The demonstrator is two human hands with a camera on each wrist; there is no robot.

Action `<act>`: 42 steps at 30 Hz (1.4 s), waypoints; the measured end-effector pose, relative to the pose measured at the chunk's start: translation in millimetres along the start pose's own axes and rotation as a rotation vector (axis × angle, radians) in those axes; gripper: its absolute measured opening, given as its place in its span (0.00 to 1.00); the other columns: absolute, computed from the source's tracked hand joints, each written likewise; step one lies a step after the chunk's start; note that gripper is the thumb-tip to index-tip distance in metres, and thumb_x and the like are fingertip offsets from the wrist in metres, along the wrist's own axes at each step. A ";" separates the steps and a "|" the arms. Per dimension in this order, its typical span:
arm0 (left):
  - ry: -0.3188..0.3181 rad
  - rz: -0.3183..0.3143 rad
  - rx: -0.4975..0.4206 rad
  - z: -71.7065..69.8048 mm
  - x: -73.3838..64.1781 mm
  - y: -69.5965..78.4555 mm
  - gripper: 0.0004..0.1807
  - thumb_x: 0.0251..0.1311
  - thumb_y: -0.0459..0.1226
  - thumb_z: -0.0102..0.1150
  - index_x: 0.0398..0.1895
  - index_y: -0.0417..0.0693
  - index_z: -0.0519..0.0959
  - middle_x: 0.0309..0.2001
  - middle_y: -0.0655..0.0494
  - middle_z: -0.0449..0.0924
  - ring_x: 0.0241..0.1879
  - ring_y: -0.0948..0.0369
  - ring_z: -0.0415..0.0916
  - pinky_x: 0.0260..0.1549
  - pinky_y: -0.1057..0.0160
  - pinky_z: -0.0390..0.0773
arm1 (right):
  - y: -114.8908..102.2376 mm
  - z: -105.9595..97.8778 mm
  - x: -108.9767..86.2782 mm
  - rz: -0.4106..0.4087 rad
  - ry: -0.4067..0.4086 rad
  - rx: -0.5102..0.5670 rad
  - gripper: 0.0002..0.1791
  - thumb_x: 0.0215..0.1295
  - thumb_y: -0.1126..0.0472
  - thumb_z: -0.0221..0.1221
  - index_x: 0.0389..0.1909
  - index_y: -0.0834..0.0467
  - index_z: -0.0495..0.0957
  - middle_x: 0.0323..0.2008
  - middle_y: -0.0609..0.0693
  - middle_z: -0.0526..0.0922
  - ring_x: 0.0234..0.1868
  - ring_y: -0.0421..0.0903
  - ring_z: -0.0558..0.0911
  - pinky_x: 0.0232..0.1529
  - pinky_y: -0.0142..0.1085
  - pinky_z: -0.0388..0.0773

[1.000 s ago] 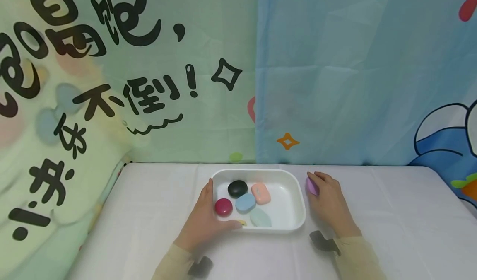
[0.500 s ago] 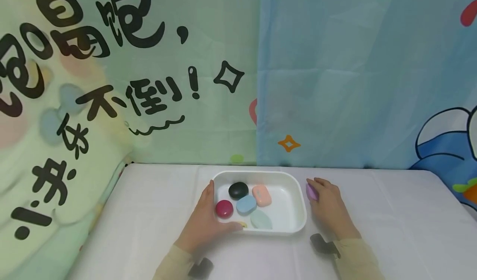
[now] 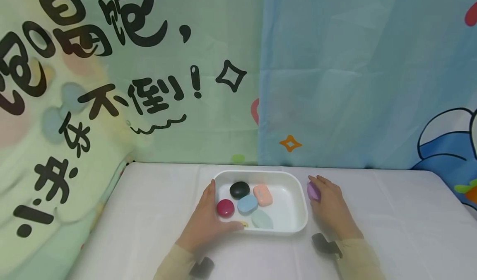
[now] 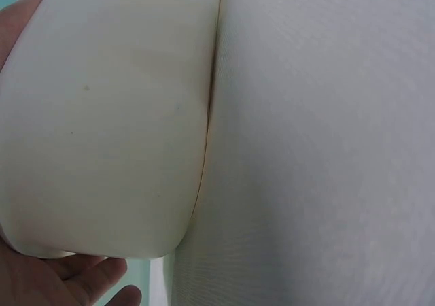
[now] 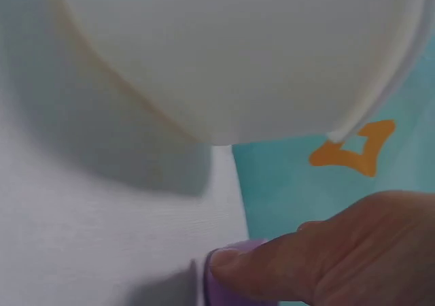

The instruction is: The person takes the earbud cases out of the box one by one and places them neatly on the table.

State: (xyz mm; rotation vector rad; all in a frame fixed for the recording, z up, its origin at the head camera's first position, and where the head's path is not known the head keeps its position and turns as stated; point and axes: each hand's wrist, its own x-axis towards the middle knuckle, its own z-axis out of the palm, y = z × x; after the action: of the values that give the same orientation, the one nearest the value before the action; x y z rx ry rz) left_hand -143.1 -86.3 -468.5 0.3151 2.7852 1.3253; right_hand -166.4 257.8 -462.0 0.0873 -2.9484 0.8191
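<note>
In the head view, my left hand (image 3: 208,220) grips the left end of a white tray (image 3: 292,207), its thumb along the front rim. The left wrist view shows the tray wall (image 4: 109,129) close up, with fingers (image 4: 95,279) curled at its edge. To the right of the tray, my right hand (image 3: 329,203) pinches a smooth purple pebble-like piece (image 3: 314,191). The thumb (image 5: 272,272) presses on this purple piece (image 5: 234,292) in the right wrist view, low over the white cloth; its far side is hidden.
Inside the tray lie a black oval (image 3: 239,189), a pink rounded block (image 3: 263,195), a light blue piece (image 3: 247,204), a dark red round piece (image 3: 225,208) and a pale green one (image 3: 262,219). A yellow bit (image 3: 244,223) shows beside the left thumb. Printed curtains (image 3: 335,85) hang behind the table.
The head view has shifted slightly. Both hands keep their places, left on the tray and right on the purple piece, which now shows a little more of its rounded face.
</note>
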 end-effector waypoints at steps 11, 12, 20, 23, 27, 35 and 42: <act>-0.003 -0.002 -0.005 -1.4 0.0 -0.8 0.77 0.36 0.67 0.76 0.82 0.45 0.40 0.80 0.54 0.47 0.75 0.52 0.54 0.70 0.50 0.61 | -19.6 -14.1 -4.5 -0.116 0.130 0.000 0.26 0.67 0.71 0.57 0.66 0.69 0.69 0.67 0.75 0.63 0.67 0.76 0.59 0.64 0.70 0.58; -0.002 -0.001 -0.007 -1.5 -0.2 -0.7 0.77 0.36 0.66 0.77 0.82 0.45 0.41 0.80 0.53 0.47 0.75 0.52 0.54 0.70 0.50 0.61 | -21.9 -14.9 -5.5 -0.124 0.140 0.002 0.26 0.67 0.71 0.57 0.66 0.69 0.69 0.67 0.75 0.64 0.67 0.76 0.60 0.64 0.70 0.58; 0.000 0.003 0.010 -0.8 -0.4 -1.0 0.75 0.38 0.66 0.77 0.82 0.44 0.42 0.80 0.51 0.48 0.75 0.50 0.54 0.70 0.49 0.61 | -42.1 -20.8 -12.1 -0.201 0.226 0.048 0.24 0.66 0.76 0.53 0.64 0.68 0.71 0.65 0.74 0.67 0.66 0.74 0.61 0.63 0.68 0.60; 0.000 -0.002 0.010 -1.0 -0.5 -0.5 0.75 0.37 0.66 0.77 0.82 0.44 0.42 0.80 0.51 0.48 0.75 0.50 0.54 0.70 0.49 0.61 | -49.1 -20.9 -13.3 -0.216 0.222 0.056 0.25 0.64 0.78 0.52 0.64 0.69 0.71 0.65 0.73 0.67 0.65 0.74 0.61 0.63 0.68 0.60; -0.004 -0.009 0.000 -1.9 -0.2 0.5 0.76 0.37 0.66 0.77 0.82 0.45 0.41 0.80 0.51 0.47 0.76 0.50 0.53 0.71 0.49 0.60 | -56.7 -18.5 -14.0 -0.217 0.182 0.054 0.27 0.62 0.78 0.55 0.64 0.69 0.71 0.66 0.73 0.66 0.66 0.74 0.61 0.63 0.67 0.61; -0.010 -0.009 -0.008 -1.5 -0.8 2.5 0.75 0.37 0.65 0.77 0.82 0.44 0.42 0.80 0.51 0.47 0.76 0.50 0.53 0.71 0.49 0.60 | -72.4 -7.2 -17.2 -0.242 0.100 0.032 0.29 0.62 0.72 0.61 0.66 0.66 0.71 0.68 0.70 0.66 0.68 0.70 0.62 0.65 0.64 0.60; -0.007 -0.007 -0.004 -1.2 -1.0 2.1 0.75 0.38 0.66 0.76 0.82 0.44 0.41 0.80 0.51 0.47 0.76 0.51 0.52 0.71 0.49 0.59 | -94.6 9.1 -13.0 -0.241 0.091 0.024 0.29 0.62 0.67 0.65 0.65 0.65 0.73 0.67 0.67 0.69 0.67 0.69 0.66 0.64 0.62 0.64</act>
State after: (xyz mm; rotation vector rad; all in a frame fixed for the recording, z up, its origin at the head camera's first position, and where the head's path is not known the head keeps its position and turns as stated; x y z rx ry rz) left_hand -142.0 -86.1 -466.1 0.3091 2.7752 1.3257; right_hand -146.8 172.6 -422.5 0.3875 -2.7714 0.8009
